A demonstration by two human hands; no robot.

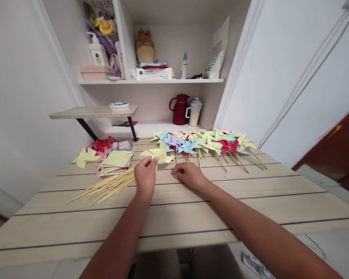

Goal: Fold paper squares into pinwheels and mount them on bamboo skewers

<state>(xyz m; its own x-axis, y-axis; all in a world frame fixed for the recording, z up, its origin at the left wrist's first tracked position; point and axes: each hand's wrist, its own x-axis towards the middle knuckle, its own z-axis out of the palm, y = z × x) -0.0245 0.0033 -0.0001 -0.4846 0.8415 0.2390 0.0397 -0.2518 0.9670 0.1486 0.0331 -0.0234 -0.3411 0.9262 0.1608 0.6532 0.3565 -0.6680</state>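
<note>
My left hand [145,175] pinches the lower edge of a yellow paper pinwheel [159,154] that lies on the wooden table [174,209]. My right hand [188,174] rests on the table just right of it, fingers curled, touching the tabletop beside the pinwheel; whether it holds anything small I cannot tell. A bundle of thin wooden sticks [104,188] lies left of my left hand. A stack of coloured paper squares [115,162] sits behind the sticks. Several finished pinwheels on sticks [206,145] are spread at the back right.
Loose yellow and red folded papers [91,153] lie at the back left. A small raised shelf [93,112] holds a round tin. A red jug [179,109] and a mug stand in the wall niche behind, with bottles and boxes above.
</note>
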